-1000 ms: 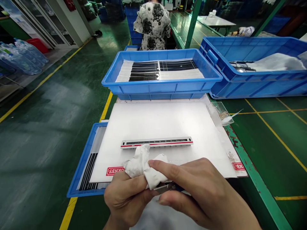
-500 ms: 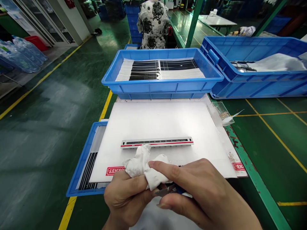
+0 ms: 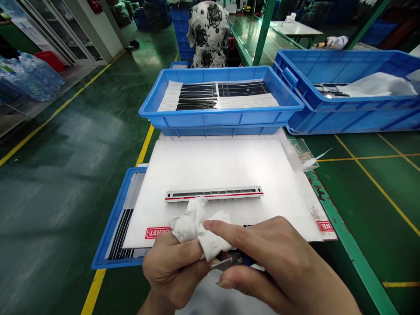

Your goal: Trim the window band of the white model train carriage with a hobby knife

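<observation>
The left hand and right hand pinch a white cloth against a metal tool.

white board with model railcar panel

A co-worker in a black-and-white floral blouse stands beyond a shallow blue crate of black-and-white strips. A larger blue crate holds white plastic sheeting. A clear acrylic holder sits to the right, and shrink-wrapped water bottles lie beyond the green floor.
</observation>
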{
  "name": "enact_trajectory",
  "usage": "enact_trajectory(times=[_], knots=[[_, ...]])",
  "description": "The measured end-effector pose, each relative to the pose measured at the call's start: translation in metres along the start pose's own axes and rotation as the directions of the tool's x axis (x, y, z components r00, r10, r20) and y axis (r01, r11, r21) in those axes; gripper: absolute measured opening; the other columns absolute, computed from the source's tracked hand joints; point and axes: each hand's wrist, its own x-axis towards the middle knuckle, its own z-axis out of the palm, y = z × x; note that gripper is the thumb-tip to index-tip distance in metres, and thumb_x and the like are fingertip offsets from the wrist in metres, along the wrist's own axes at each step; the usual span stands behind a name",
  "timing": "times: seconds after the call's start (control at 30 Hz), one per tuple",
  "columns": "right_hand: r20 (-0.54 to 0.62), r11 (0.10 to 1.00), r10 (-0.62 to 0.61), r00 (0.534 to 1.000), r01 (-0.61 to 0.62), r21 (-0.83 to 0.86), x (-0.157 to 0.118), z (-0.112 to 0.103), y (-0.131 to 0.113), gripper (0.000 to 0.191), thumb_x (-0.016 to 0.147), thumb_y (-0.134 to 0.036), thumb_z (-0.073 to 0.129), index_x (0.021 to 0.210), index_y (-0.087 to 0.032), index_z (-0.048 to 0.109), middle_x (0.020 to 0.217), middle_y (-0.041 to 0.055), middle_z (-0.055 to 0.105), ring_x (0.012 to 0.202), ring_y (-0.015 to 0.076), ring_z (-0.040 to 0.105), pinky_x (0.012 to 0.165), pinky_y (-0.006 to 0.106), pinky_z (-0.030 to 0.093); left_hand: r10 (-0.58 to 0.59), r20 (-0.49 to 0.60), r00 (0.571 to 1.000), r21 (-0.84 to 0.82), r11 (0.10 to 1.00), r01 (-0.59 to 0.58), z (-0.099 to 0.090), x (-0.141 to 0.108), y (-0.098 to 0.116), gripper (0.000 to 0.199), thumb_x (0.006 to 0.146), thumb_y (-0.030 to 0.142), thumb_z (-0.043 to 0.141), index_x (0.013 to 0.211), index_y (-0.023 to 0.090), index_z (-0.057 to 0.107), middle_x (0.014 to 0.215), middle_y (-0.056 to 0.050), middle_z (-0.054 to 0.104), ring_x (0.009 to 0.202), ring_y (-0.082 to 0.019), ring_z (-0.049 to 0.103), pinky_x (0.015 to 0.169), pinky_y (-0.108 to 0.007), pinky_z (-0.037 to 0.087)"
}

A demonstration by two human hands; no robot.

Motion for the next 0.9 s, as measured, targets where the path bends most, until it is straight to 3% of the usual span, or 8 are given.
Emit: enact_trajectory(times=[0.2,0.73,0.9], knots=[[0.000,1.000,0.002,1.000,-0.002,-0.006,-0.0032,-0.0025,-0.0011,0.044,0.116,-0.045,0.045,0.137,-0.012,0.064,0.087,-0.0016,0.080,0.068,0.0122,0.075,0.063,0.025,0.047,0.002,-0.004,1.000,-0.004,1.000,-0.002,0.0014,-0.0007,-0.0014,0.024,0.091,0.014,0.076,0.113,0.019,0.083,0.078,-0.005,0.076,0.055,-0.016,0.071,0.052,-0.024,0.056],[-0.045,1.000,0.001,0.999,-0.002,-0.013,-0.0047,-0.0017,-0.0006,0.035,0.114,-0.042,0.052,0.135,-0.017,0.064,0.092,-0.0017,0.082,0.073,0.0140,0.078,0.065,0.024,0.050,0.019,0.007,1.000,-0.055,0.998,-0.019,0.0058,-0.0037,-0.0016,0.034,0.093,0.015,0.074,0.127,0.018,0.079,0.098,-0.010,0.084,0.080,-0.026,0.081,0.078,-0.034,0.068],[-0.029,0.999,0.050,0.998,-0.050,0.010,-0.0077,-0.0023,-0.0013,0.039,0.112,-0.047,0.054,0.139,-0.021,0.063,0.096,-0.0010,0.082,0.077,0.0133,0.078,0.069,0.020,0.053,-0.008,0.001,1.000,-0.039,0.999,0.008,0.0062,-0.0028,0.0008,0.025,0.094,0.015,0.073,0.118,0.017,0.081,0.084,-0.007,0.080,0.063,-0.017,0.074,0.061,-0.025,0.061]])
